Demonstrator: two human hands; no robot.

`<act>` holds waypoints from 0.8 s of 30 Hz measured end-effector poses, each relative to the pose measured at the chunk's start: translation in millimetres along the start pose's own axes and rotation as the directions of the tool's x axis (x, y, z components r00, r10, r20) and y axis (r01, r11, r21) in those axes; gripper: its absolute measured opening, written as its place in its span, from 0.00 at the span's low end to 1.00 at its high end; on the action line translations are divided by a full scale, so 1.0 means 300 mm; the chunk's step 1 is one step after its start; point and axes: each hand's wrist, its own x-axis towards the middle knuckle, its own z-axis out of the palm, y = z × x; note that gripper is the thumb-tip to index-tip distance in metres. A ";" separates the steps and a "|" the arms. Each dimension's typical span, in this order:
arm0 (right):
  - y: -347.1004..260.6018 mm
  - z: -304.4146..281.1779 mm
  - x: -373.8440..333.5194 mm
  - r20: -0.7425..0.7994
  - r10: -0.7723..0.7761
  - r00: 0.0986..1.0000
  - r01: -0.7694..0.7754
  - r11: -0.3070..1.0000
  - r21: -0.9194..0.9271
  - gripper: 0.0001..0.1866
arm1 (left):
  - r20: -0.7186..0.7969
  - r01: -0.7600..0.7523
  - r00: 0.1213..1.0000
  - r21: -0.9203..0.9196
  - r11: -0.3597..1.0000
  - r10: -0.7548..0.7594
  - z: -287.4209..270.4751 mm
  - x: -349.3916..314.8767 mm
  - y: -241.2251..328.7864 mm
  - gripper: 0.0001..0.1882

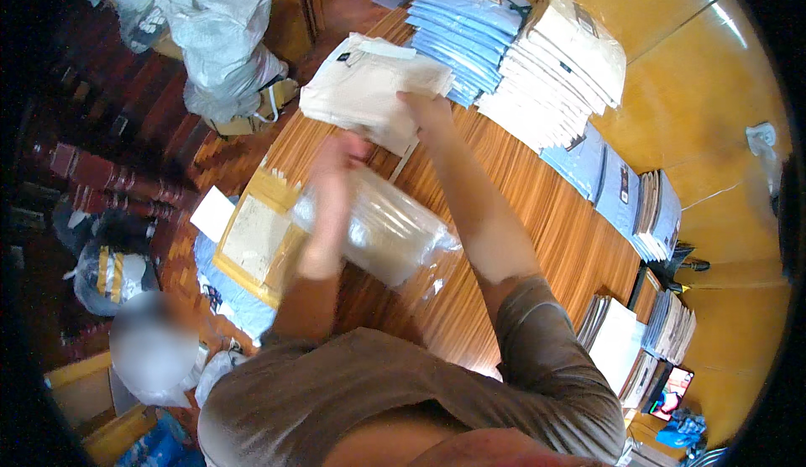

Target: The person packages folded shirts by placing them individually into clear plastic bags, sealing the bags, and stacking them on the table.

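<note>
A pile of folded cream garments with small dark neck labels lies at the far edge of the wooden table. My right hand grips the near right side of the top garment, whose lower corner hangs toward me. My left hand is just below the pile's near edge, its fingers bent and blurred by motion; whether it touches the cloth I cannot tell. Between my forearms lies a stack of clear plastic bags, shiny and partly covered by my left wrist.
Tall stacks of bagged blue shirts and bagged cream shirts line the wall side of the table. A yellow-edged board lies at the left edge. White sacks stand on the floor. A lit phone is at the lower right.
</note>
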 end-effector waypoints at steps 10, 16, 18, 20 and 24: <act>0.066 -0.173 -0.161 -0.140 -0.117 0.983 0.101 0.988 -0.119 0.31 | 0.358 0.360 0.929 -0.933 0.006 -0.093 0.515 0.003 -0.084 0.32; 0.156 -0.534 -0.561 -0.096 -0.007 0.995 0.031 0.967 0.251 0.27 | 0.327 0.348 0.917 -0.936 -0.058 0.230 0.580 -0.126 -0.341 0.38; 0.234 -0.725 -0.718 -0.082 -0.050 0.995 0.073 0.947 0.312 0.25 | 0.415 0.408 0.888 -0.910 0.077 0.197 0.605 -0.357 -0.314 0.38; 0.303 -0.851 -0.890 -0.138 -0.016 0.990 0.056 0.956 0.287 0.23 | 0.505 0.486 0.855 -0.859 0.160 0.115 0.570 -0.557 -0.405 0.38; 0.475 -1.184 -1.228 -0.144 0.062 0.988 -0.028 0.974 0.224 0.25 | 0.567 0.562 0.814 -0.715 0.415 -0.125 0.518 -0.967 -0.316 0.38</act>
